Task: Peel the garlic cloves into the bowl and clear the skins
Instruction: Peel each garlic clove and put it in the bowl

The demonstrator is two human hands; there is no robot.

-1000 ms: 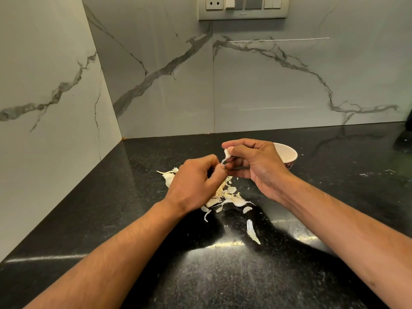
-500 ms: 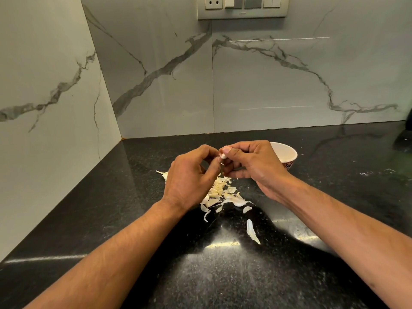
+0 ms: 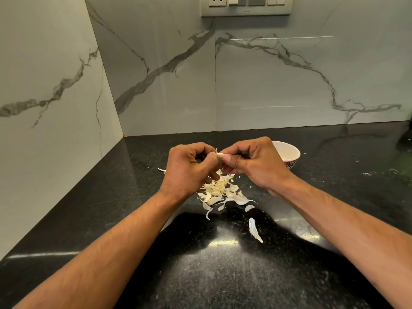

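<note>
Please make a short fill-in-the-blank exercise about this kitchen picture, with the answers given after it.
1. Both hands hold one garlic clove above the pile of ____ on the countertop.
2. The bowl stands just behind the ____ hand.
3. The countertop is ____ in colour.
4. The left hand is beside the right hand, and the switch panel is on the ____.

Answers: skins; right; black; wall

no readable text, labels or numbers
</note>
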